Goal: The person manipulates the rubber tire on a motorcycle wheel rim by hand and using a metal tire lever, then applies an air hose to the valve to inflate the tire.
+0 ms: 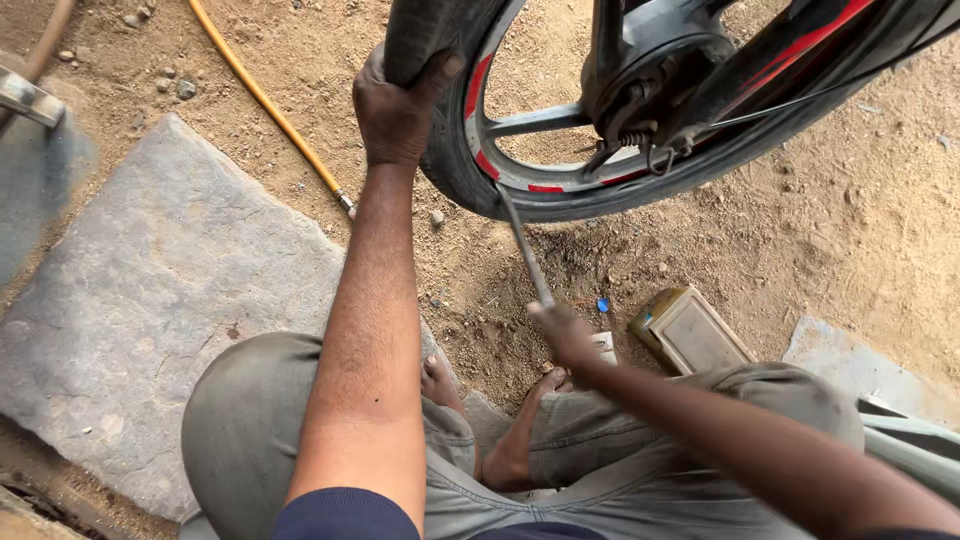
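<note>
Left grip (400, 110) clamped on tyre (450, 160) (top cropped), right grip (565, 335) pinching tyre lever (525, 250), tip hidden.

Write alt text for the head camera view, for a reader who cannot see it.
A crouching person's left hand grips a motorbike tyre while the right hand holds a metal lever with its tip wedged at the wheel rim. Around them on the dirt lie a yellow hose, a flat stone slab and a small tin.
</note>
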